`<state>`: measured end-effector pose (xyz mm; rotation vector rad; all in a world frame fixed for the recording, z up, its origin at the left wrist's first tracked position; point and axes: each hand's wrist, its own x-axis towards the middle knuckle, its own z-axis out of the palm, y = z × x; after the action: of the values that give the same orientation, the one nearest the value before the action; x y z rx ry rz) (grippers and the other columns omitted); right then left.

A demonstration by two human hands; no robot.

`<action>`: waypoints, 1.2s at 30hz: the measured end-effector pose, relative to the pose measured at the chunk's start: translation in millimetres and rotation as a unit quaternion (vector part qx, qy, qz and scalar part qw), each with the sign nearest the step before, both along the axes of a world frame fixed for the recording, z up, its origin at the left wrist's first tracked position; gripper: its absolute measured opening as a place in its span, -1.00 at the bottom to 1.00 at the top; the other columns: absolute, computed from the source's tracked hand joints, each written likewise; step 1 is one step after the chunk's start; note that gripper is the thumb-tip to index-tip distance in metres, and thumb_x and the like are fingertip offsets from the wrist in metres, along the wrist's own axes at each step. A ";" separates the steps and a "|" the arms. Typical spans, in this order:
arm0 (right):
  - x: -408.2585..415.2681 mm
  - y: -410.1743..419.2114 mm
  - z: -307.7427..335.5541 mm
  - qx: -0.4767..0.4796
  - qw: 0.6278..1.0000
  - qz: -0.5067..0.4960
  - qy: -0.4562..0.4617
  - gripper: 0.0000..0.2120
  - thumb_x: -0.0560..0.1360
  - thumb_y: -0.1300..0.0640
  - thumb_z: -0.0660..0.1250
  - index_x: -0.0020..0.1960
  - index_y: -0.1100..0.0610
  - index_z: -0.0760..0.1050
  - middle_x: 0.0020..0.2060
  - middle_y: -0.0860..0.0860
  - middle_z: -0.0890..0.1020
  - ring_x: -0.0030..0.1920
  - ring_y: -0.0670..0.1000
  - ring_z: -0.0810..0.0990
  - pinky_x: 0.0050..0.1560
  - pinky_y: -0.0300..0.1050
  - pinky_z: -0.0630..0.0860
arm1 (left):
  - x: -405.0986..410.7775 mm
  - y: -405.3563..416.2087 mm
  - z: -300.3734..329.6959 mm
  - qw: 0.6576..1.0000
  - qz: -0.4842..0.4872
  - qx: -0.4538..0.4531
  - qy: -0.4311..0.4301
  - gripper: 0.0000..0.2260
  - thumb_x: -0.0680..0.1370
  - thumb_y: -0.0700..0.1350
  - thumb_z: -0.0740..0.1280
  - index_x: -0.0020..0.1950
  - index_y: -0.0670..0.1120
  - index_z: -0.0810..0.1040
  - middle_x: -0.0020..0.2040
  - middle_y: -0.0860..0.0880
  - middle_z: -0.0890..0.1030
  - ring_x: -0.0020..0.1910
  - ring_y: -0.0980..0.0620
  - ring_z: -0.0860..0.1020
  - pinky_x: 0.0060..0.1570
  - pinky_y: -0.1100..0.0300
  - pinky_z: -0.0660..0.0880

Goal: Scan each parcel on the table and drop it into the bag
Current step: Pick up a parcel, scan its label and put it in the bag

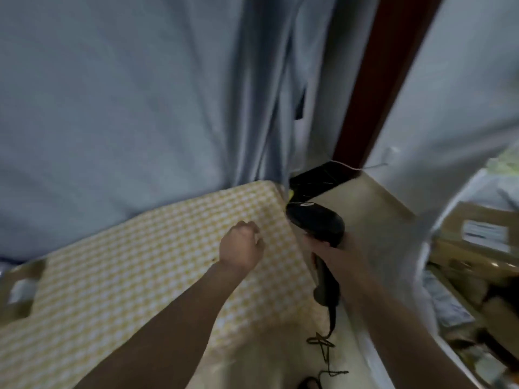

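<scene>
I see my left hand (pixel 241 245) clenched on nothing, nearer the next parcel (pixel 21 287) far off to its left, while my right hand (pixel 331 248) grips the scanner (pixel 316 223) beside the bag (pixel 427 248).

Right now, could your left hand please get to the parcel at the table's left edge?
Probably yes: the left hand holds nothing, and only bare checked cloth lies between it and the parcel.

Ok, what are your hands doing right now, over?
Left hand curled, empty, over yellow checked tablecloth. Right hand gripping black handheld scanner. Brown cardboard parcel at table's left edge. Nothing blocking.
</scene>
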<state>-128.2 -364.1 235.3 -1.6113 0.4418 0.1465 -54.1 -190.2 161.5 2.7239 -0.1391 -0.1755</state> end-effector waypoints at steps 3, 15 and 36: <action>-1.8 74.0 -3.9 -0.011 0.997 0.077 0.008 -0.74 0.46 0.14 0.43 -0.30 0.29 0.52 -0.47 0.17 0.48 -0.44 0.07 0.45 -0.32 -0.08 0.38 | -26.7 92.3 -5.7 0.997 0.072 0.020 0.012 -0.73 0.56 -0.03 0.30 0.24 -0.05 0.56 0.19 -0.04 0.57 0.14 -0.02 0.56 0.07 0.15 0.49; -51.6 351.8 -3.9 -0.021 0.969 0.247 0.022 -0.79 0.46 0.16 0.43 -0.11 0.34 0.57 -0.40 0.13 0.53 -0.40 0.03 0.50 -0.36 -0.22 0.42 | -185.1 408.1 -35.8 0.954 0.288 0.036 0.077 -0.74 0.58 -0.01 0.29 0.24 -0.01 0.55 0.20 -0.02 0.56 0.16 -0.02 0.56 0.04 0.18 0.46; -57.3 617.2 -43.3 -0.045 0.914 0.400 0.043 -0.87 0.47 0.17 0.43 -0.16 0.24 0.59 -0.43 0.11 0.54 -0.36 0.08 0.54 -0.25 -0.09 0.47 | -244.9 639.9 -64.2 0.896 0.429 0.023 0.108 -0.72 0.57 -0.02 0.30 0.25 -0.03 0.55 0.22 -0.05 0.56 0.19 -0.06 0.53 0.11 0.15 0.44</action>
<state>-185.5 253.1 192.0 -1.8002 -0.1786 0.8283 -299.0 449.8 97.3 2.5115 1.1162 -0.2120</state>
